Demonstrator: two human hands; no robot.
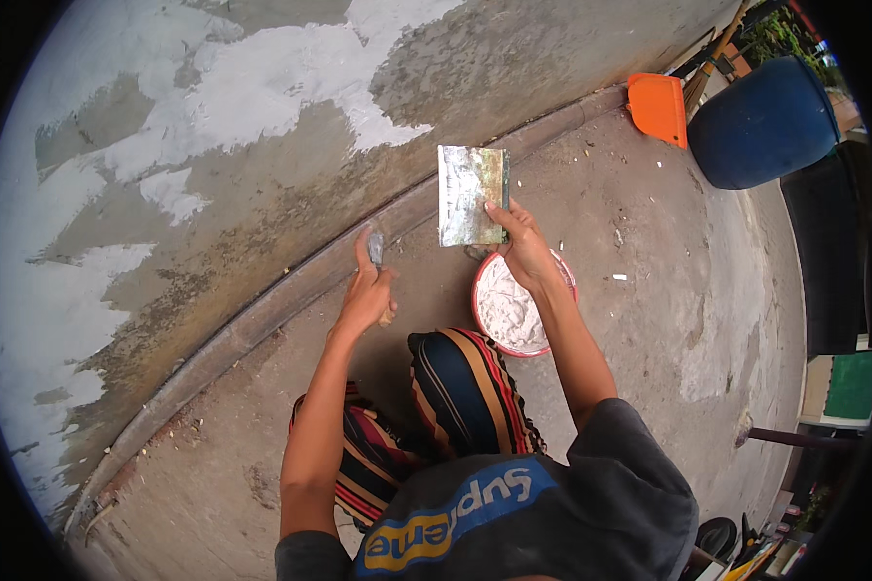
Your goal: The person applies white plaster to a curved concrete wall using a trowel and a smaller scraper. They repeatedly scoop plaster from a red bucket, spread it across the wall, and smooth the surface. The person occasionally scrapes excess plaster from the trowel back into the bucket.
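My left hand (362, 294) is closed round a small putty knife (376, 248), its index finger stretched along the greyish blade and the handle end showing below the fist. Held up in my right hand (527, 244) is a flat rectangular plate (473, 190), thumb on its face; white paste smears run along its left side. Below that hand stands a red-rimmed tub (507, 308) of thick white paste, partly hidden by my right forearm. Ahead and to the left, the grey wall (291, 184) carries broad uneven patches of white coating (262, 82). Neither tool touches the wall.
A narrow concrete ledge (247, 324) follows the wall's foot. An orange dustpan (657, 109) and a blue barrel (763, 124) stand at the far right. Small white bits (619, 277) lie on the concrete floor (669, 320). Assorted items (746, 547) sit at the lower right.
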